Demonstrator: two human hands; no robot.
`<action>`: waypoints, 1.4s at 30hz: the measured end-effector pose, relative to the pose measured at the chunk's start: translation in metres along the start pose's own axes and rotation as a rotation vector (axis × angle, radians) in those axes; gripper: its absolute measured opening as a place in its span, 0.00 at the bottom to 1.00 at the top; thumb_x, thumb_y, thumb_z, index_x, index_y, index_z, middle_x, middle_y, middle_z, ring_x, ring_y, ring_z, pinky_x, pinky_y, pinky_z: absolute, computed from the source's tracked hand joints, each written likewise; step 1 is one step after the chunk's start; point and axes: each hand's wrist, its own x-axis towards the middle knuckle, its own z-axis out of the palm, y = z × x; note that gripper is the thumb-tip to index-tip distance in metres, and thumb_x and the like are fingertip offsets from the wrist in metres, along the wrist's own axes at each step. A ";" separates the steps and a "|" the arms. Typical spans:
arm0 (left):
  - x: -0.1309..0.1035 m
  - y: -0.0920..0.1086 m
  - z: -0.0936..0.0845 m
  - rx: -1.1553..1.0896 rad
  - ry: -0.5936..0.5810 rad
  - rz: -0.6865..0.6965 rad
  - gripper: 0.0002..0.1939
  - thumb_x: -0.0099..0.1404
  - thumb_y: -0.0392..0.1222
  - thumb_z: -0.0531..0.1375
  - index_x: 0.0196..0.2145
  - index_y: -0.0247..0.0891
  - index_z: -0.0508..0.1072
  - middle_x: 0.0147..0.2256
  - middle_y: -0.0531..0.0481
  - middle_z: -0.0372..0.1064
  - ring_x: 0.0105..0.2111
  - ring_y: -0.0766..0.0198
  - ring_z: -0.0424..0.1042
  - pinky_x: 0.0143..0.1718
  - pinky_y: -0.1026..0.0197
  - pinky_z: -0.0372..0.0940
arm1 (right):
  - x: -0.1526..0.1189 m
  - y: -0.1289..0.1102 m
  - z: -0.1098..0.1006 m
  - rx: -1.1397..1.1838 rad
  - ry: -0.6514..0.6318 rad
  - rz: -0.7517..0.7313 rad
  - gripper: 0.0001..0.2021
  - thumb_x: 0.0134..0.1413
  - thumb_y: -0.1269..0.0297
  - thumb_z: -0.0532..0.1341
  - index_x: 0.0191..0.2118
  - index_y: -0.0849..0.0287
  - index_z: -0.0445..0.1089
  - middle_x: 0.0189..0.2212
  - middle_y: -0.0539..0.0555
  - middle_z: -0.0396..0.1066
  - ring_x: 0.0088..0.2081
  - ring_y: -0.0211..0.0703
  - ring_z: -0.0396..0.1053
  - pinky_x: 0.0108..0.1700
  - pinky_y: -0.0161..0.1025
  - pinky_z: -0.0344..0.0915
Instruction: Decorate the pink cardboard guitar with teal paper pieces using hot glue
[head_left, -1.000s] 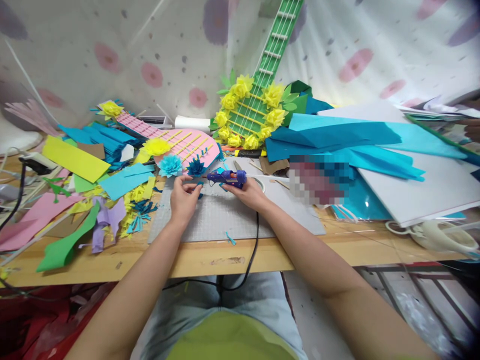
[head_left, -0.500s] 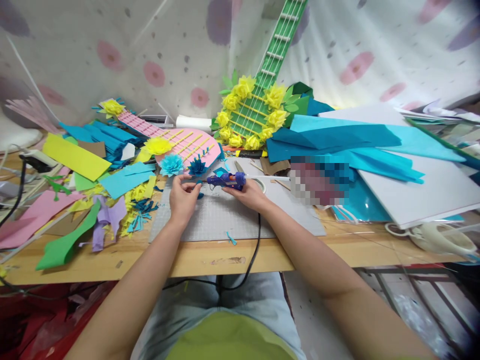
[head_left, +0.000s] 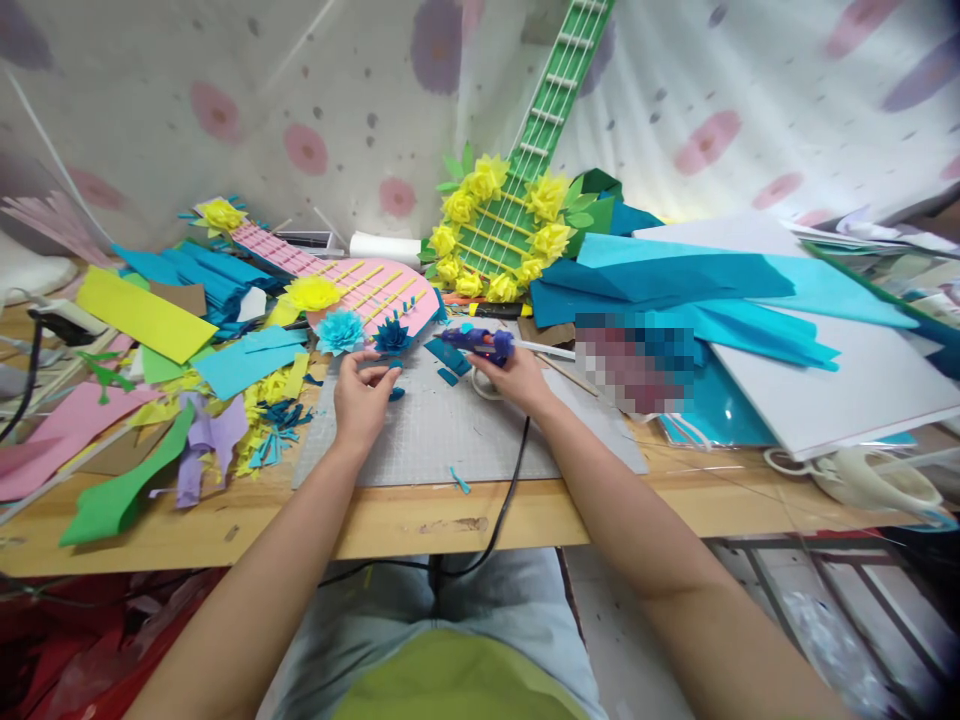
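Head view: the grey gridded cutting mat (head_left: 450,440) spreads beneath and between the hands, its near edge running close to the front edge of the wooden desk (head_left: 420,525). The gap between the hands opens toward the person over bare mat, marked by a small light blue paper scrap (head_left: 460,480) near that edge. Beyond the hands the room narrows — the pink paper guitar (head_left: 405,278) lies just past the left fingertips, and the green paper guitar (head_left: 487,238) ringed with yellow flowers stands tilted farther back. Loose yellow paper shreds (head_left: 274,385) bound the left hand's outer side; blue paper sheets (head_left: 660,282) and a white board (head_left: 817,375) lie well to the right of the right hand.

The left hand (head_left: 361,402) is bent at the wrist, fingers curled and narrow, with a small dark blue paper piece (head_left: 395,365) at the thumb and fingertips. Just beyond it sits a dark blue paper flower (head_left: 391,336). The right hand (head_left: 519,380) is closed around a blue hot glue gun (head_left: 480,342), nozzle pointing left above dark blue paper strips (head_left: 448,355) — its black cord (head_left: 516,480) drops over the desk edge. Both forearms reach forward and inward.
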 end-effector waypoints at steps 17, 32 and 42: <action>0.008 0.002 -0.004 -0.152 0.095 -0.121 0.20 0.47 0.40 0.65 0.38 0.37 0.64 0.26 0.53 0.72 0.20 0.71 0.68 0.18 0.72 0.58 | 0.023 0.034 -0.018 -0.370 0.170 0.309 0.25 0.51 0.48 0.59 0.47 0.64 0.72 0.42 0.66 0.74 0.47 0.57 0.70 0.47 0.46 0.63; 0.009 0.009 -0.008 -0.230 0.141 -0.130 0.20 0.48 0.39 0.64 0.38 0.37 0.63 0.25 0.55 0.72 0.14 0.75 0.61 0.14 0.72 0.55 | 0.011 0.028 -0.032 -0.509 0.229 0.243 0.26 0.48 0.46 0.60 0.44 0.65 0.67 0.42 0.67 0.70 0.46 0.55 0.66 0.48 0.47 0.60; 0.006 0.013 -0.006 -0.279 0.124 -0.132 0.22 0.50 0.40 0.65 0.42 0.36 0.65 0.29 0.51 0.73 0.13 0.77 0.60 0.13 0.71 0.57 | -0.013 -0.025 -0.025 -0.436 -0.030 0.205 0.13 0.49 0.54 0.60 0.27 0.56 0.59 0.24 0.51 0.67 0.29 0.42 0.64 0.31 0.37 0.55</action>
